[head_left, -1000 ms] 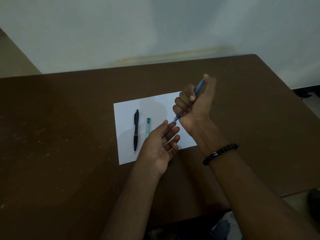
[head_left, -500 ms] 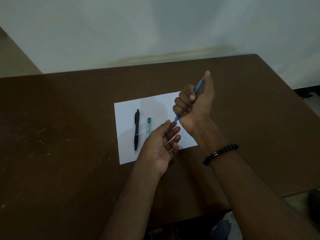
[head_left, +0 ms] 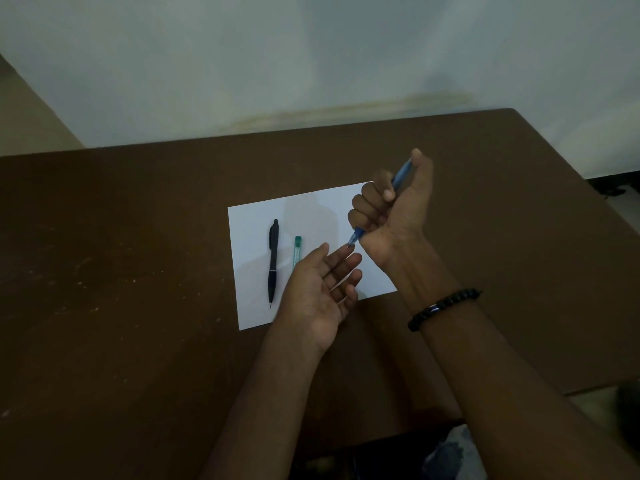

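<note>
While R hand (head_left: 393,209) fists blue pen (head_left: 400,174), tip at 7 o'clock, L hand (head_left: 320,289) lies palm-up w/ fingers relaxed, holding nothing.

Print on green tube (head_left: 296,252) unreadable

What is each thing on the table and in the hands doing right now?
Blue pen, tilted, gripped by the right hand, thumb on top, tip down.
Left hand, open, palm up, fingertips near the pen tip.
Paper, flat on the table.
Black pen, lying on the paper, untouched.
Green tube, lying beside the black pen.
</note>
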